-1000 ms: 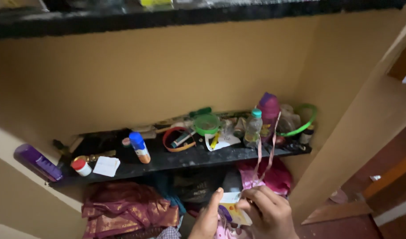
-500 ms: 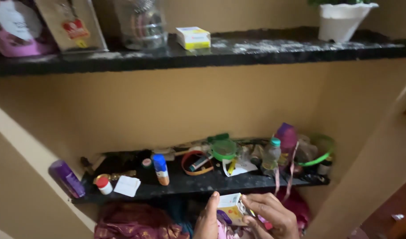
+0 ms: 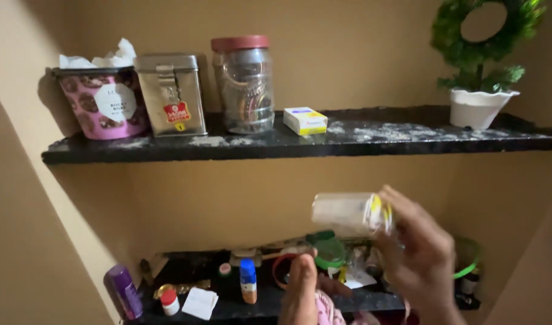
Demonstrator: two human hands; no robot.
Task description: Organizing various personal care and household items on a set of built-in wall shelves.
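We are holding a small pale bottle (image 3: 348, 212) sideways in our right hand (image 3: 417, 256), fingers clamped at its capped end; it looks light, stiff, slippery. Our left hand (image 3: 300, 295), loosely curled, is gripping pink cloth (image 3: 329, 308). Beyond, the lower shelf (image 3: 258, 304).

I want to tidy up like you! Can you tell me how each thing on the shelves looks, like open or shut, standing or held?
small pale packet: lifted, held sideways in the right hand
left hand: low, whether it holds anything I cannot tell
clear jar: upright, red lid on
metal tin: upright, lid shut
pink tub: open, paper sticking out
small box: lying flat, shut
potted plant: upright
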